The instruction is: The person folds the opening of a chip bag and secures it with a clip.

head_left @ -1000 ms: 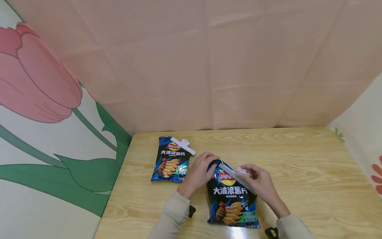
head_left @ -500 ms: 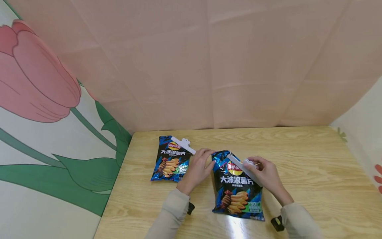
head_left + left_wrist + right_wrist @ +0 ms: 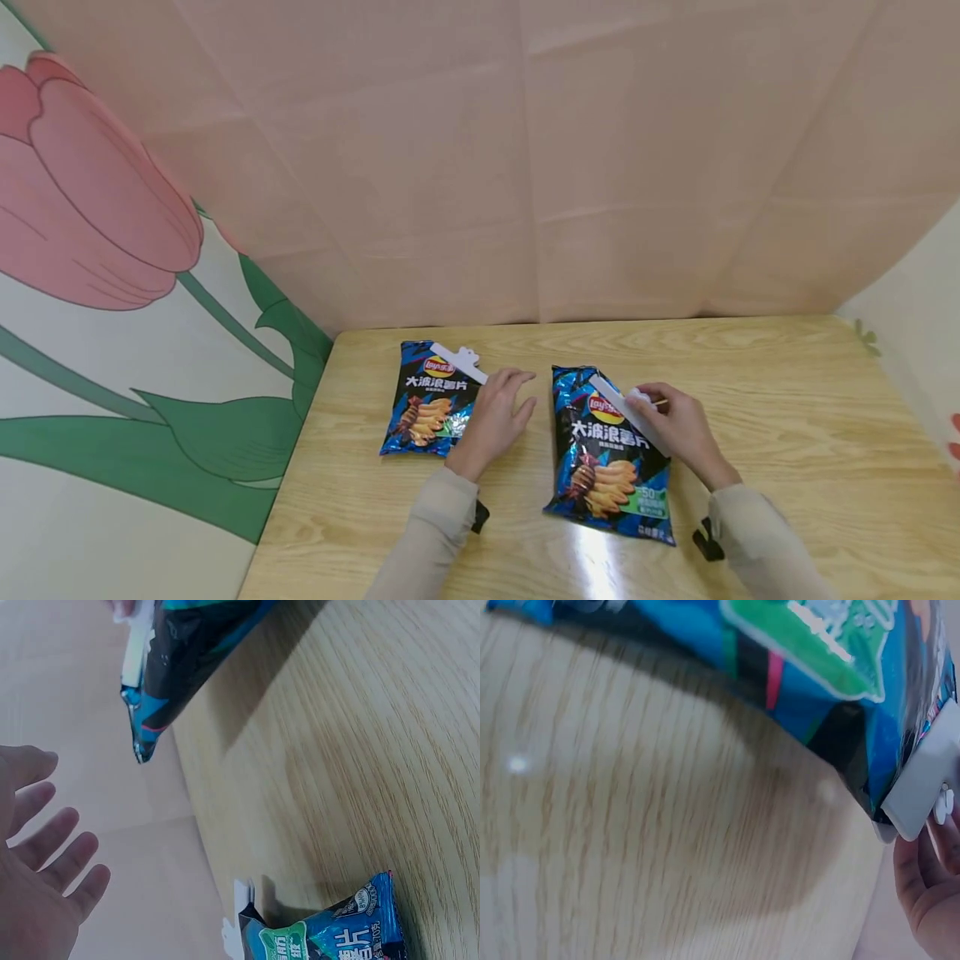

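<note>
My right hand pinches the handle of a white sealing clip. That clip lies slantwise across the top right corner of a blue-and-black potato chip bag. In the right wrist view the clip's long bar grips the bag's edge, and a shadow lies on the table below the bag. My left hand, fingers spread and loosely bent, holds nothing; in the left wrist view a gap separates its fingers from the bag's corner.
Beyond my left hand lies a second chip bag, its corner held by another white clip. Both bags are over a wood-grain table. A pinkish cloth hangs behind the table's back edge.
My left hand has let go of the nearer bag's top corner. My right hand has moved that bag and its clip to the right and slightly away from me. The other bag has stayed put.
</note>
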